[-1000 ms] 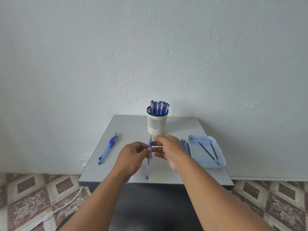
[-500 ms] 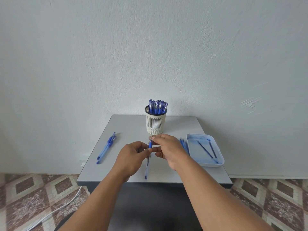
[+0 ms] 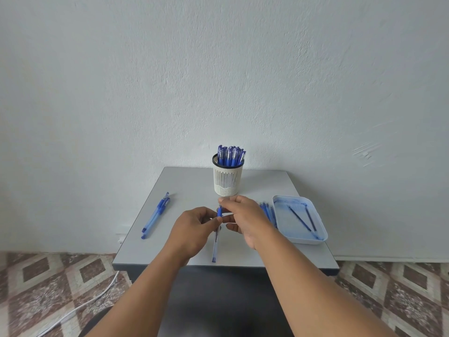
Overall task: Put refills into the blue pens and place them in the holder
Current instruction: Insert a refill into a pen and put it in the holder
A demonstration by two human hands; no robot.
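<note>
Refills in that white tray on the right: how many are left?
2 thin dark refills lie in the tray: one towards the middle, one just right of it. Blue smears may hide others.

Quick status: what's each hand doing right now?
Left hand: pinches the blue pen at its grip end.
Right hand: pinches the same pen's top end.
</note>
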